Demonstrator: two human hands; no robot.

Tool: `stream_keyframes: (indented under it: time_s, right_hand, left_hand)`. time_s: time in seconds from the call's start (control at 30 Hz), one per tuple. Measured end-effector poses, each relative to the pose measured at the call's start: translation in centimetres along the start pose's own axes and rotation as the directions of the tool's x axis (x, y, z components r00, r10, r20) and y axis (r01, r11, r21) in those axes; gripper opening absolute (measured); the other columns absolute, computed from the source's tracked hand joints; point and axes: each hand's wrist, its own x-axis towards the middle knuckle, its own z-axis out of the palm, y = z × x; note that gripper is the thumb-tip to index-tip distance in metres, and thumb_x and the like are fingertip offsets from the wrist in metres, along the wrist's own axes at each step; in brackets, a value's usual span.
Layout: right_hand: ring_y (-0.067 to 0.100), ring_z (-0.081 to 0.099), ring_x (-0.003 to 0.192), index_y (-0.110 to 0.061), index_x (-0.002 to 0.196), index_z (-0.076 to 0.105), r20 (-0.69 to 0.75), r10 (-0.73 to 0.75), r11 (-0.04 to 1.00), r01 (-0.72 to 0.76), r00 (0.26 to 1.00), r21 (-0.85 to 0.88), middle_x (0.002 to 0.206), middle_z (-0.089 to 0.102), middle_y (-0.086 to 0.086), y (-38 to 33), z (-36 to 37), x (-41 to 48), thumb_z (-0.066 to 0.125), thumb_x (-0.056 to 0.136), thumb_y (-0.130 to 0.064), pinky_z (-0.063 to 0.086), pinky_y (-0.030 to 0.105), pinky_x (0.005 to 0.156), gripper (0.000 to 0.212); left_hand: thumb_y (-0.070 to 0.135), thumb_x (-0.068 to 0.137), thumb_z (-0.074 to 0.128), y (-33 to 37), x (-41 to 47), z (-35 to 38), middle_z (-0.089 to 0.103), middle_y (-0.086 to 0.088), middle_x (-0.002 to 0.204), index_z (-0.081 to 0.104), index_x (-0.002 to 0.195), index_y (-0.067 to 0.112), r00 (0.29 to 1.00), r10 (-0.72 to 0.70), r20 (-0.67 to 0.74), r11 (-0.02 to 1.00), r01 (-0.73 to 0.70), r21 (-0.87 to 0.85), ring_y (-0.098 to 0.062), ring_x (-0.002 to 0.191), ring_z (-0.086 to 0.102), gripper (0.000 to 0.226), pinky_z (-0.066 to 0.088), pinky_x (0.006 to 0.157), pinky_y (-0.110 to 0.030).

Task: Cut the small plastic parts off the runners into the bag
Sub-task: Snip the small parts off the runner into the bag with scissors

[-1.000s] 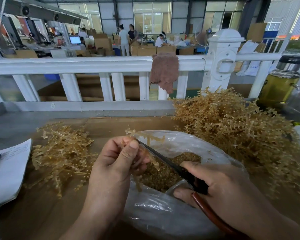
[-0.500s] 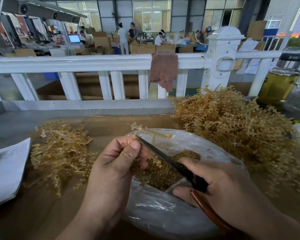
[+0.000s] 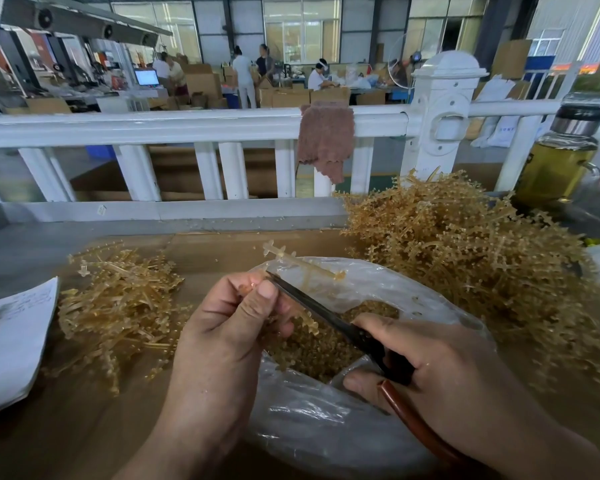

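Observation:
My left hand [image 3: 232, 323] pinches an amber plastic runner [image 3: 300, 263] over the open clear plastic bag [image 3: 326, 431]. One end of the runner sticks up and back past my fingers; another branch hangs below the blades. My right hand [image 3: 440, 368] grips scissors [image 3: 326, 315] with dark blades and reddish-brown handles; their tip lies by my left thumb, against the runner. Small amber cut parts [image 3: 319, 351] fill the bottom of the bag.
A large heap of uncut runners [image 3: 465, 258] lies to the right, a smaller heap of runners [image 3: 118, 306] to the left. A paper sheet [image 3: 11, 341] is at far left. A white railing [image 3: 187, 126] with a brown cloth [image 3: 326, 140] stands behind; a jar [image 3: 558, 157] at right.
The runner has turned in my left hand, so its far end rose higher above the bag. The scissors stayed at nearly the same place beside my thumb.

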Motion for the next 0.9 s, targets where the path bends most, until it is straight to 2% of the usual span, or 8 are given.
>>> stream_keyframes:
  time_s: [0.13, 0.27, 0.33, 0.53, 0.67, 0.73, 0.8, 0.9]
  right_hand:
    - [-0.006, 0.056, 0.068, -0.041, 0.119, 0.058, -0.003, 0.003, 1.000, -0.003, 1.000, -0.001, 0.072, 0.057, -0.022, 0.05, 0.02, 0.05, 0.056, 0.078, -0.072, 0.040, 0.010, 0.054, 0.051]
    - [-0.008, 0.055, 0.066, -0.041, 0.114, 0.059, -0.031, -0.005, 0.996, 0.003, 1.000, -0.089, 0.073, 0.056, -0.020, 0.02, 0.21, 0.03, 0.052, 0.079, -0.073, 0.042, 0.014, 0.057, 0.047]
    - [-0.009, 0.054, 0.065, -0.042, 0.112, 0.059, -0.032, 0.009, 0.992, -0.013, 0.999, -0.124, 0.068, 0.054, -0.021, -0.15, 0.20, 0.00, 0.048, 0.080, -0.074, 0.033, 0.003, 0.059, 0.047]
    - [-0.006, 0.057, 0.065, -0.040, 0.114, 0.059, -0.043, 0.011, 0.996, -0.015, 0.999, -0.090, 0.067, 0.058, -0.022, 0.14, 0.45, 0.07, 0.051, 0.080, -0.074, 0.044, 0.020, 0.069, 0.049]
    - [-0.005, 0.058, 0.067, -0.043, 0.113, 0.060, -0.003, 0.042, 0.998, -0.042, 0.999, -0.038, 0.078, 0.059, -0.021, 0.11, 0.32, -0.04, 0.050, 0.079, -0.077, 0.041, 0.019, 0.079, 0.049]
    - [-0.009, 0.057, 0.070, -0.046, 0.115, 0.058, 0.013, 0.053, 0.996, -0.052, 0.999, -0.073, 0.084, 0.058, -0.024, -0.03, 0.29, -0.02, 0.047, 0.079, -0.080, 0.045, 0.016, 0.068, 0.051]
    - [-0.015, 0.054, 0.073, -0.047, 0.121, 0.056, 0.016, 0.069, 0.991, -0.067, 0.997, -0.119, 0.075, 0.056, -0.027, -0.32, 0.18, 0.05, 0.043, 0.080, -0.082, 0.035, 0.005, 0.054, 0.055]
    - [-0.016, 0.054, 0.076, -0.043, 0.127, 0.056, 0.029, 0.083, 0.992, -0.079, 0.996, -0.103, 0.069, 0.056, -0.030, -0.68, -0.13, 0.09, 0.042, 0.081, -0.083, 0.028, 0.002, 0.053, 0.062]
  left_hand:
    - [0.037, 0.085, 0.076, 0.03, 0.11, -0.16, 0.065, -0.004, 0.078, 0.071, 0.079, 0.024, 1.000, 0.017, -0.022, 1.000, -0.017, 0.002, -0.018, 0.073, 0.058, 0.016, 0.049, 0.069, -0.032]
    - [0.035, 0.088, 0.074, -0.07, 0.05, -0.26, 0.064, -0.004, 0.078, 0.070, 0.081, 0.025, 1.000, 0.027, -0.008, 1.000, -0.027, 0.012, -0.019, 0.074, 0.057, 0.014, 0.047, 0.072, -0.035]
    - [0.035, 0.089, 0.071, -0.06, 0.03, -0.25, 0.064, -0.004, 0.079, 0.069, 0.081, 0.025, 1.000, 0.028, 0.002, 1.000, -0.028, 0.007, -0.018, 0.074, 0.057, 0.013, 0.047, 0.072, -0.034]
    - [0.033, 0.085, 0.069, -0.09, 0.06, -0.27, 0.062, -0.005, 0.077, 0.069, 0.081, 0.023, 0.999, 0.029, -0.015, 0.999, -0.030, -0.029, -0.018, 0.072, 0.056, 0.012, 0.050, 0.068, -0.029]
    - [0.033, 0.087, 0.075, -0.18, -0.04, -0.36, 0.063, -0.006, 0.079, 0.070, 0.084, 0.024, 1.000, 0.021, 0.018, 1.000, -0.021, 0.006, -0.018, 0.074, 0.056, 0.011, 0.048, 0.069, -0.031]
    - [0.036, 0.084, 0.075, -0.24, -0.09, -0.28, 0.064, -0.006, 0.079, 0.071, 0.084, 0.023, 0.999, 0.020, 0.035, 0.999, -0.021, 0.029, -0.016, 0.072, 0.057, 0.014, 0.049, 0.066, -0.027]
    - [0.037, 0.083, 0.074, -0.29, -0.10, -0.13, 0.064, -0.005, 0.077, 0.069, 0.082, 0.022, 0.999, 0.019, 0.051, 0.999, -0.020, 0.031, -0.015, 0.070, 0.058, 0.016, 0.050, 0.065, -0.024]
    - [0.036, 0.082, 0.074, -0.29, -0.06, -0.02, 0.063, -0.005, 0.075, 0.069, 0.081, 0.021, 0.999, 0.018, 0.051, 1.000, -0.019, 0.019, -0.015, 0.069, 0.057, 0.016, 0.050, 0.064, -0.023]
